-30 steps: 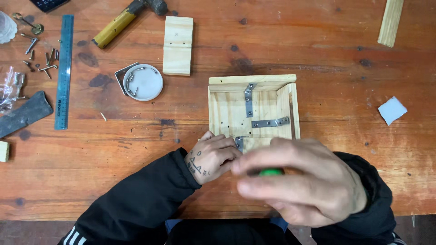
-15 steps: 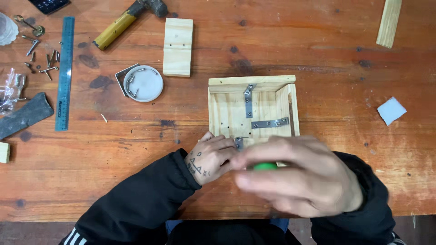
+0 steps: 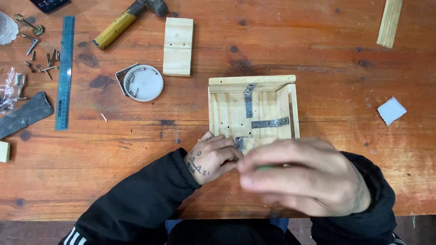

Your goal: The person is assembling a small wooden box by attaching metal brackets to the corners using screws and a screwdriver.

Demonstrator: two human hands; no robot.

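Pale pine makes up the open wooden box, which lies flat on the desk just ahead of both hands, its near edge under the fingertips. Two metal strap brackets are screwed inside it: one runs up to the far wall, one across to the right wall. A third small bracket sits at the near edge, directly at the left fingers.

The left hand rests curled on the near edge, fingers bent and pinching at or beside that small bracket; whether they grip a screw cannot be told. The right hand is blurred and closed around a green-handled tool, mostly hidden; its tip is not visible.

Risks, as judged:
- The tool tip works right against the left fingertips. A slip off the fastener would drive it into them.
- The box is held by hand pressure only. A sideways push could shift it and misalign the bracket.
- A fastener set close to the thin board edge may split the pine.

Beyond the fingers, to the far left: a white lid holding screws, a loose wood block, a yellow-handled hammer, a steel ruler and scattered screws. Far right lie a wood strip and a pale paper scrap.
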